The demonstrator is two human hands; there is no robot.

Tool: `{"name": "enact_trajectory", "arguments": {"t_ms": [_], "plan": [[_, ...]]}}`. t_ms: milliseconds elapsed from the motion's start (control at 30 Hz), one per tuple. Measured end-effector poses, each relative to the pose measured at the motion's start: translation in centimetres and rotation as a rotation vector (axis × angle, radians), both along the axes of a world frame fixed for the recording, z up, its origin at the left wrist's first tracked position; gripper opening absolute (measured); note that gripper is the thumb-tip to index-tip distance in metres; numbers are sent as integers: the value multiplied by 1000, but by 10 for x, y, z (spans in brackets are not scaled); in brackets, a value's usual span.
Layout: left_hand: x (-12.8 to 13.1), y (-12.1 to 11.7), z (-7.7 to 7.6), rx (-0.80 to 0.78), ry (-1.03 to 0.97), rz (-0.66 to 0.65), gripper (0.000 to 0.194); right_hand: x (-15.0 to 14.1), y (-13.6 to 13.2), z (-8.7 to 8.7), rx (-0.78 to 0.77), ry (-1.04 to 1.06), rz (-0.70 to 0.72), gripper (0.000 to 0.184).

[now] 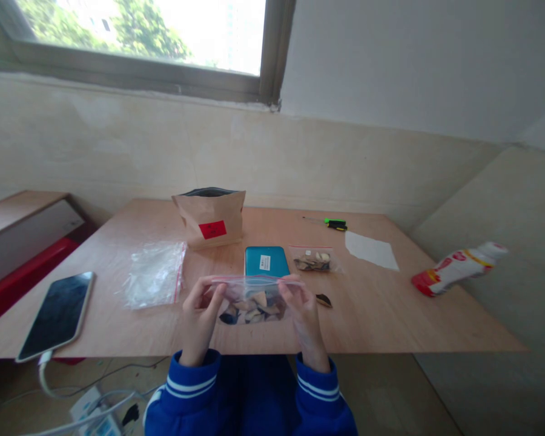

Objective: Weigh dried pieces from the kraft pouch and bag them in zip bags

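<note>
My left hand and my right hand pinch the two top corners of a small clear zip bag with a pink seal strip. The bag holds several dark and pale flat pieces. It hangs just above the near edge of the wooden table. Behind it lies a teal flat box with a white label. A second small filled bag lies to the box's right. One loose dark piece lies beside my right hand.
A brown paper pouch with a red label stands open at the back. A stack of empty zip bags lies left, a phone on its cable farther left. A screwdriver, white paper and a tilted bottle are on the right.
</note>
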State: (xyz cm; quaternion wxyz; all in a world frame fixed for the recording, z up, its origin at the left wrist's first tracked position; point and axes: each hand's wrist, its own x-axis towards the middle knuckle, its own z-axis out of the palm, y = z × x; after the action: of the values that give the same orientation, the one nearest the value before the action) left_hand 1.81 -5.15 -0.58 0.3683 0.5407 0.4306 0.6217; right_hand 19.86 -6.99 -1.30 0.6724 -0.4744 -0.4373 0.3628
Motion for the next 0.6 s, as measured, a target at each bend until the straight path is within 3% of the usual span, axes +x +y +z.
{"name": "enact_trajectory", "arguments": {"t_ms": [400, 600], "plan": [[1, -5, 5, -61, -65, 19, 21, -3, -2, 8, 75, -34, -41, 15], [-1, -4, 2, -55, -8, 26, 20, 3, -2, 6, 36, -58, -7, 14]]}}
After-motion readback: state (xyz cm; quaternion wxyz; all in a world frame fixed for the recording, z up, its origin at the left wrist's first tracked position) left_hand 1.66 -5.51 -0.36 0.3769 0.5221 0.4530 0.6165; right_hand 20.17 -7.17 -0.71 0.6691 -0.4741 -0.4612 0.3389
